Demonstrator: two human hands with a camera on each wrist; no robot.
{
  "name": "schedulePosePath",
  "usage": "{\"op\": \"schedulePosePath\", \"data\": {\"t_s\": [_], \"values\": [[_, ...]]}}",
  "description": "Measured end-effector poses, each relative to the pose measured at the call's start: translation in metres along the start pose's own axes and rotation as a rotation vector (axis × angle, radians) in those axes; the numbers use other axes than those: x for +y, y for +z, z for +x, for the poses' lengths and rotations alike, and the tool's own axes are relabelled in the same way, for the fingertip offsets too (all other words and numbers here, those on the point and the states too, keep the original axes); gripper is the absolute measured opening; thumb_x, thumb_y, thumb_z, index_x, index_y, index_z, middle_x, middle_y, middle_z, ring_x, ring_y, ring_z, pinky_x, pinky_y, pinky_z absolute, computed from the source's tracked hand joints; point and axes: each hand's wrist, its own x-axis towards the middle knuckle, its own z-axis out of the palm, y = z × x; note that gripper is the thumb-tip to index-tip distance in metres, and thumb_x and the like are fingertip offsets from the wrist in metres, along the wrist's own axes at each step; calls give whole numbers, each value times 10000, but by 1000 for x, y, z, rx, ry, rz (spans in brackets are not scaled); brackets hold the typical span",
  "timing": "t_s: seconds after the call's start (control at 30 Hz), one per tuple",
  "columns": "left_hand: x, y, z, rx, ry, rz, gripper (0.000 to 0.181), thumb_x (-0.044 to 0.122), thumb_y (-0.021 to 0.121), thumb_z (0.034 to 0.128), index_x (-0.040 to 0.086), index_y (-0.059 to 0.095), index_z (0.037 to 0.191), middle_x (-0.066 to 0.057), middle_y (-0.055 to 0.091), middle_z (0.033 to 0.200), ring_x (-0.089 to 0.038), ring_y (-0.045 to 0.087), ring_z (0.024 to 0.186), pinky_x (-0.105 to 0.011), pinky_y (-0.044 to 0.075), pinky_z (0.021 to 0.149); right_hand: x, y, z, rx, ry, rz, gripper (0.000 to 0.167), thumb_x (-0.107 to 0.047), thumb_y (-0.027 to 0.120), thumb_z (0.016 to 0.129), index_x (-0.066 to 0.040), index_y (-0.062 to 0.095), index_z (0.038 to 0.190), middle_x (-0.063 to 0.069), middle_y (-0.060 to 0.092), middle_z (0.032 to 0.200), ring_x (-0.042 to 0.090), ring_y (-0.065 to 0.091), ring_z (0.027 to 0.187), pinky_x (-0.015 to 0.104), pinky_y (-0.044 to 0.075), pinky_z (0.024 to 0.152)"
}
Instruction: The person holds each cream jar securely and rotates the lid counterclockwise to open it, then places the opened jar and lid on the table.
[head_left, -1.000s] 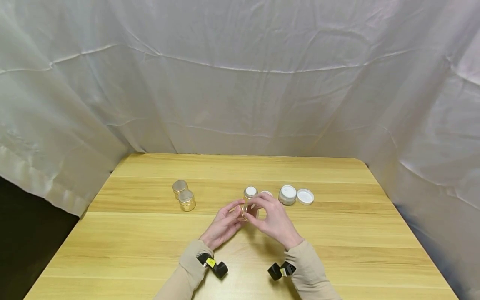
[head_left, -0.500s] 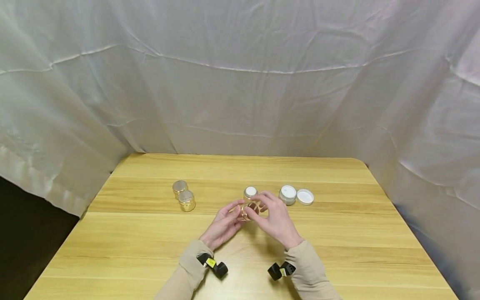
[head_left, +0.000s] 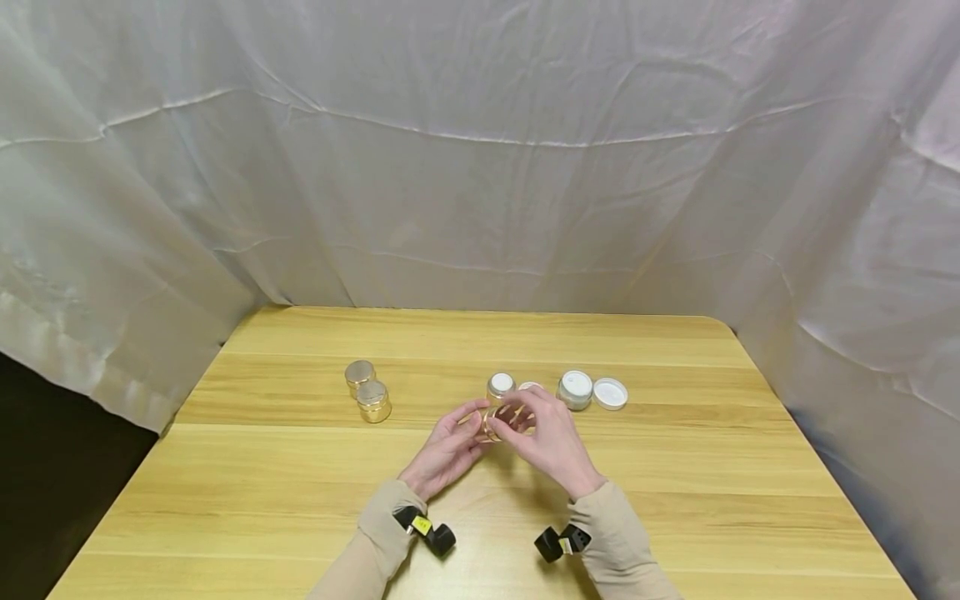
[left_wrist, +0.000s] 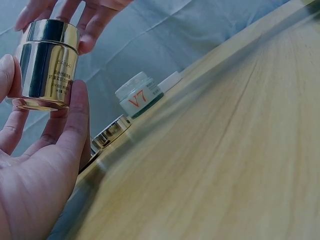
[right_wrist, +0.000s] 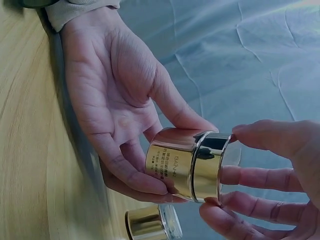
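Above the table, a gold cosmetic jar (right_wrist: 170, 157) with printed lettering is held between both hands. My left hand (head_left: 446, 454) grips the body of the jar between thumb and fingers. The right hand (head_left: 553, 442) pinches the jar's shiny gold lid (right_wrist: 210, 165) round its rim, and the lid sits on the jar. Just behind the hands stands another gold jar (head_left: 501, 383) without its lid, white on top. Beside it a loose gold lid (left_wrist: 111, 132) rests on the table, partly covered by the right hand in the head view.
Right of the hands stands a glass jar (head_left: 576, 392) marked V7, white on top, with a white lid (head_left: 611, 394) lying next to it. Two gold jars with lids, one behind (head_left: 360, 377) and one in front (head_left: 373, 402), stand at left on the wooden table (head_left: 262, 483).
The right fingers turned round the lid and shifted back, covering and uncovering the loose lid behind. The left hand and the jar have stayed in place.
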Motion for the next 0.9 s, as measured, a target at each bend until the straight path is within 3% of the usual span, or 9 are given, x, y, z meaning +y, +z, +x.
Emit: {"op": "schedulePosePath", "data": {"t_s": [0.33, 0.67, 0.9], "values": [[2, 1, 0, 1, -14, 0, 201, 155, 518, 1041, 202, 612, 1213, -7, 632, 1204, -87, 650, 1045, -237, 546, 1026, 0, -2, -1, -36, -70, -65, 295, -191, 817, 829, -73, 712, 1077, 109, 686, 1030, 245, 680, 903, 334, 627, 802], [0, 0, 1, 0, -5, 6, 201, 138, 492, 1051, 181, 595, 1218, 25, 670, 1126, -78, 664, 1020, -237, 551, 1022, 2, -2, 0, -4, 9, -11, 320, -238, 791, 866, -26, 711, 1091, 105, 712, 967, 218, 698, 769, 278, 618, 672], [1, 1, 0, -1, -7, 22, 190, 146, 497, 1051, 191, 599, 1205, 22, 658, 1132, -76, 658, 1015, -229, 555, 1001, 0, -2, 0, -31, 19, 6, 262, -203, 806, 849, -68, 707, 1051, 122, 705, 927, 230, 699, 780, 278, 626, 681]]}}
